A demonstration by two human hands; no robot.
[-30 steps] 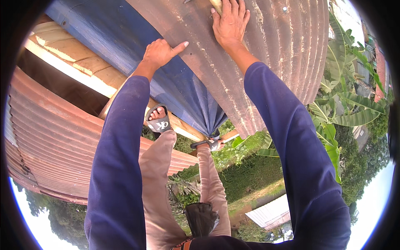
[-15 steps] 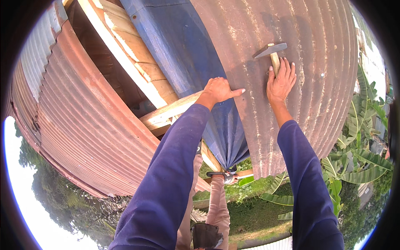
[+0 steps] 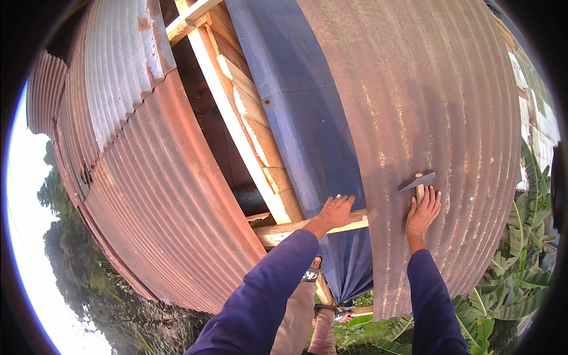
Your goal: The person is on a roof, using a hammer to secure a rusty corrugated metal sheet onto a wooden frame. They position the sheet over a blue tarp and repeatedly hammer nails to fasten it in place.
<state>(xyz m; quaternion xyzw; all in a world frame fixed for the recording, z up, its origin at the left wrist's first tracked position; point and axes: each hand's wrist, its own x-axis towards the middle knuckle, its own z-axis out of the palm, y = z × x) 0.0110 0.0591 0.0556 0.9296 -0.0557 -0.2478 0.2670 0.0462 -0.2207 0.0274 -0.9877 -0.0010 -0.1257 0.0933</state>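
My right hand (image 3: 419, 220) lies on the brown corrugated metal sheet (image 3: 384, 106), its fingers around the short wooden handle of a hammer (image 3: 418, 181). The hammer's dark head rests flat against the sheet, beyond the fingertips. To the left, my left hand (image 3: 337, 212) grips a wooden beam (image 3: 278, 234) that crosses over a blue tarp (image 3: 296, 100), with the fingers bent over it. A small pale spot shows at its fingertips; I cannot make out what it is. The beam's right end meets the sheet's left edge.
Left of the tarp, a long gap opens between timber rafters (image 3: 228, 136) and a rusty corrugated sheet (image 3: 160, 177). A grey sheet (image 3: 121, 65) overlaps it farther up. My feet and legs (image 3: 296, 313) stand below on the framing. Banana leaves (image 3: 526, 278) grow beyond the right edge.
My view has shifted, showing more of the roof's far part. My left thumb has come off the brown sheet's edge, and that hand now bends over the beam. My right hand stays on the hammer.
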